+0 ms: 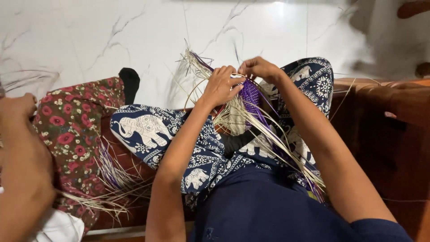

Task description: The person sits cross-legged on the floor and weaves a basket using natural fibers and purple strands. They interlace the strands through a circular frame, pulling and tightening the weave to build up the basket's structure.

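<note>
Two hands of the person wearing the camera are at work on one piece of weaving, and a second person's arm (22, 166) comes in at the left edge of the view. The left hand (220, 85) is closed over the top of the woven piece (239, 112), thumb and fingers pinching a purple strand against the pale ones; the right hand (259, 67) sits just beside it, its fingertips pinched together on thin strands at the upper rim of the work. The woven piece is small and curved, plaited from pale straw-coloured strips with a band of purple strips (251, 96) running through it; many loose ends fan upward behind the left hand and a long sheaf trails down across the right thigh. It rests above the person's lap, between the knees, over the blue trousers printed with white elephants (148, 130). One further bundle of loose straw and purple strands (112, 175) lies near the lower left, beside the other person's red floral cloth (71, 130). A white marbled floor (134, 36) fills the top of the view, and a brown wooden seat edge (385, 116) stands at the right. No container shows.
</note>
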